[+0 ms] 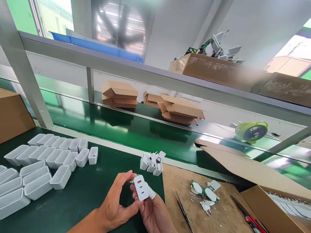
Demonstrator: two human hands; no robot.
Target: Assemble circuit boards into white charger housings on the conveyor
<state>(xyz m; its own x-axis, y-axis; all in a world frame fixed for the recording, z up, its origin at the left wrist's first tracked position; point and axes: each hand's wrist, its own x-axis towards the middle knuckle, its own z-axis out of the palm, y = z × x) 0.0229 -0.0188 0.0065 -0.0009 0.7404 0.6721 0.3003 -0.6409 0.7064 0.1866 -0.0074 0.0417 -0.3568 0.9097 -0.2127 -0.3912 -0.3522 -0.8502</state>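
Both my hands hold one small white charger [141, 187] low in the middle of the view, over the green work mat. Its face shows a red port above a white one. My left hand [116, 202] cups it from the left with thumb and fingers curled around its top. From below, my right hand [152, 210] supports it, a white finger cot on one fingertip. A small cluster of assembled white chargers [152, 161] stands just beyond my hands.
Rows of empty white shells [43, 161] fill the mat at left. On a cardboard sheet [184, 181] lie tweezers [181, 207], green circuit boards [205, 193] and red-handled pliers [250, 218]. Folded cartons [120, 94] ride the green conveyor. A small green fan [251, 132] stands at right.
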